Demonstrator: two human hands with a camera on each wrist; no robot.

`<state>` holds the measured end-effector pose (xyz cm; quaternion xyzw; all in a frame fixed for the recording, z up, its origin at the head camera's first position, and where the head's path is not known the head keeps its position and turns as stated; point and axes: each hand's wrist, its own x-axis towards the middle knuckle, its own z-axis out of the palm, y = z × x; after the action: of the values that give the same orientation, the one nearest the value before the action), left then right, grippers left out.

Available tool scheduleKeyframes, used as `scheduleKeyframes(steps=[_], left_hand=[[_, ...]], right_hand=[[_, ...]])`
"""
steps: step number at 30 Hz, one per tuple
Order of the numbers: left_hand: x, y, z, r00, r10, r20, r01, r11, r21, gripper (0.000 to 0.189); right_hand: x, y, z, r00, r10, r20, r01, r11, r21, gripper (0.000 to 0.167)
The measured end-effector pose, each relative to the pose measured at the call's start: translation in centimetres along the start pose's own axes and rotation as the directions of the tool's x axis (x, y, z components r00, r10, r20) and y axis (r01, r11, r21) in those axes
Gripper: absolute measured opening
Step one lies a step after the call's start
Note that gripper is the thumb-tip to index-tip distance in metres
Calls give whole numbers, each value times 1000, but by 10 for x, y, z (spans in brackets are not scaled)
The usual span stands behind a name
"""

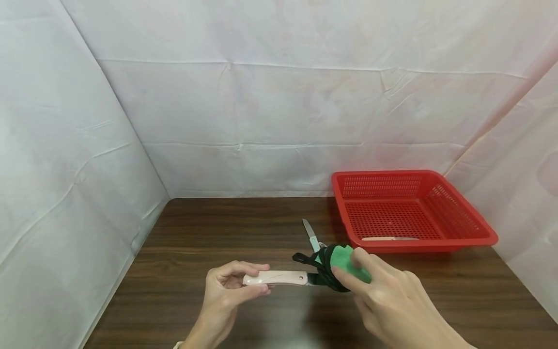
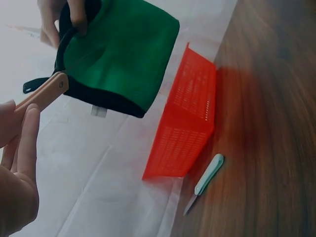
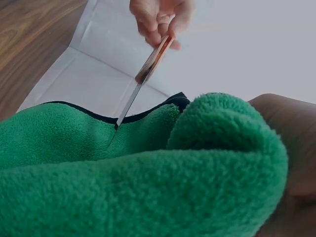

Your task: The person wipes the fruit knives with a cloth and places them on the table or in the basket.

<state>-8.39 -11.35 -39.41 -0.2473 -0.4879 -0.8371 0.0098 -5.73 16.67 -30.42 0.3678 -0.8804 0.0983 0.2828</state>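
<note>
My left hand (image 1: 226, 293) pinches the pale pink handle of a folding knife (image 1: 276, 277) between thumb and fingers, its blade unfolded and pointing right. A fluffy green cloth (image 1: 346, 261) with a dark edge is bunched in my right hand (image 1: 383, 291). In the right wrist view the blade (image 3: 129, 104) runs down against the cloth (image 3: 148, 192), its tip overlapping the green pile. From the left wrist the cloth (image 2: 123, 54) hangs in front of the knife handle (image 2: 44, 94), covering the blade. Behind the cloth a second knife, with a mint handle (image 1: 314, 244), lies opened on the table.
A red plastic basket (image 1: 488, 237) stands at the back right of the dark wooden table (image 1: 196, 232). Inside it, near the front wall, lies another knife with a pale handle (image 1: 378, 238). White sheeting (image 1: 279, 106) hangs behind and along both sides.
</note>
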Motion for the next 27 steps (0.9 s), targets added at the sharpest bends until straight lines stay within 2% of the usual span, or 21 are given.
scheduleKeyframes(steps=[3,9,16,19,20,24,26,27], left_hand=[[2,-1,3,1000,-9,-13,9,1000,14,31],[5,-3,8,1000,-14,-24,14,1000,3,31],[4,-2,7,999,-24,-36,23,999,-26,33],[3,-2,5,999,-27,-40,26,999,-29,33],[3,-2,5,999,-25,-41,24,999,-30,33],[0,0,1,999,-13,-34,11,999,-45,36],[-2,1,-2,1000,-3,-30,2,999,-48,38],[-3,1,-3,1000,-1,-29,0,999,-49,38]], right_hand=[[3,-2,2,1000,-27,-9,27,1000,12,58],[6,-5,6,997,-73,6,73,997,37,55],[6,-8,5,995,-36,90,33,999,25,60],[4,-7,6,996,-51,68,50,999,19,58],[3,-6,7,997,-60,56,59,998,21,51],[-2,-3,8,997,-63,47,62,998,11,50],[-4,-2,7,996,-48,69,48,999,5,51],[-5,-2,6,996,-39,79,39,999,0,59]])
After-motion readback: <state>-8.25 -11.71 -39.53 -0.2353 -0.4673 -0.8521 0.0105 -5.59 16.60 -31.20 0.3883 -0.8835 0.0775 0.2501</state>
